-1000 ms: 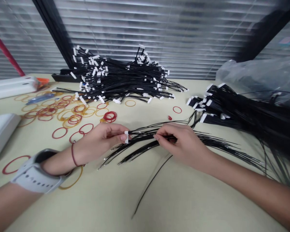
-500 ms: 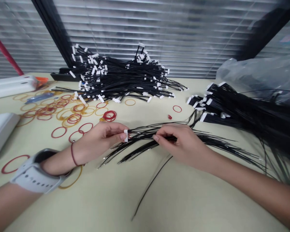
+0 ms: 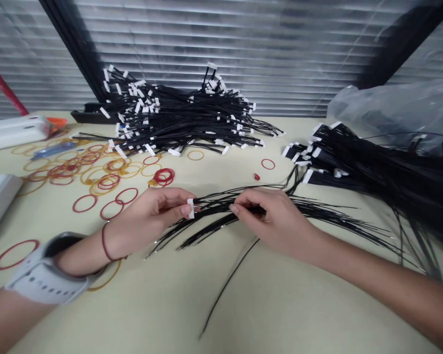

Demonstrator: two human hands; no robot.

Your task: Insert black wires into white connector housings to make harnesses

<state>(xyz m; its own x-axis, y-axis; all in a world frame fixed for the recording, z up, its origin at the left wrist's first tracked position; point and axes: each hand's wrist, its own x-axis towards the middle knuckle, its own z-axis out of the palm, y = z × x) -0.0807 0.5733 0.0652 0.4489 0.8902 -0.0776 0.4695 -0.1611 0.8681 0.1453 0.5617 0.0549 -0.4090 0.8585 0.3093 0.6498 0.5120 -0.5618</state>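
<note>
My left hand (image 3: pixel 151 216) pinches the white connector (image 3: pixel 190 208) at the end of a small bundle of black wires (image 3: pixel 214 204) lying on the pale table (image 3: pixel 280 305). My right hand (image 3: pixel 276 219) is closed on the same bundle a little to the right, thumb and fingers around the strands. The wires fan out rightward past my right wrist. A single loose black wire (image 3: pixel 227 285) trails from under my right hand toward the table's front. A red rubber band circles my left wrist, beside a grey watch (image 3: pixel 40 278).
A big heap of black wires with white connectors (image 3: pixel 177 118) lies at the back. Another heap (image 3: pixel 372 167) and a clear plastic bag (image 3: pixel 395 113) are at the right. Red and yellow rubber bands (image 3: pixel 96 172) are scattered at left, near white boxes (image 3: pixel 15 130).
Both hands keep their hold on the bundle. The view has shifted slightly, so everything sits a little further left and the far heaps a little higher.
</note>
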